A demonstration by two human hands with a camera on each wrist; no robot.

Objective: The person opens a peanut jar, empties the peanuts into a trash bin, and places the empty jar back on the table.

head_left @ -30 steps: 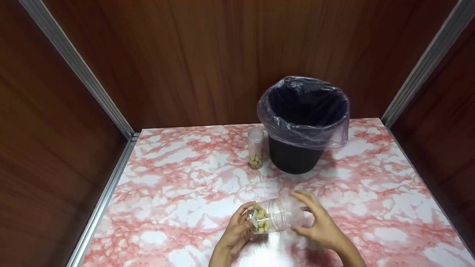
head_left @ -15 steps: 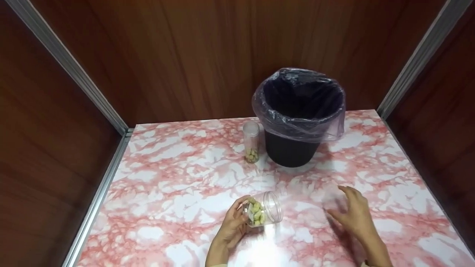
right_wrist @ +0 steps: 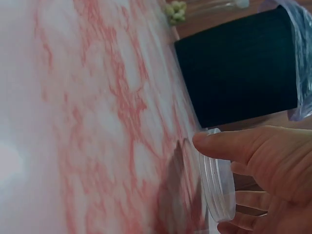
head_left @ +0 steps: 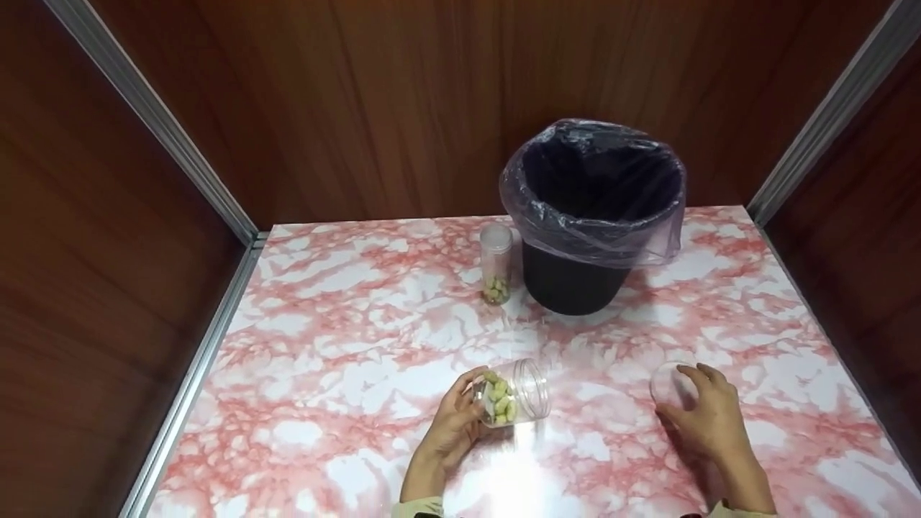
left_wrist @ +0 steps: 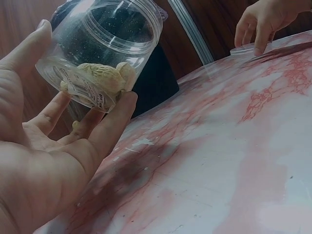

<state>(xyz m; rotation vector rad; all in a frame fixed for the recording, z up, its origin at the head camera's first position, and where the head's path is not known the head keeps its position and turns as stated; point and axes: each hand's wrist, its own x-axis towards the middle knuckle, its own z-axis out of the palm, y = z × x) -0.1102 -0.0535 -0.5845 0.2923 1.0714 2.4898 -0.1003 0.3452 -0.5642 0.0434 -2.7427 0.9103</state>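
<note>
Pale yellowish sleeves, perhaps dark straps (cropped)

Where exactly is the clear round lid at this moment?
In the head view, the clear round lid is at lower right, held in the right hand, to the right of the open peanut jar.

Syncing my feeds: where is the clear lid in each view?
Head: the clear lid is right of centre, lower half, at the right hand.
Left wrist: clear lid at top right, same hand.
Right wrist: clear lid at lower right, same hand.
Shared landmark: the black bin, visible in all three.
</note>
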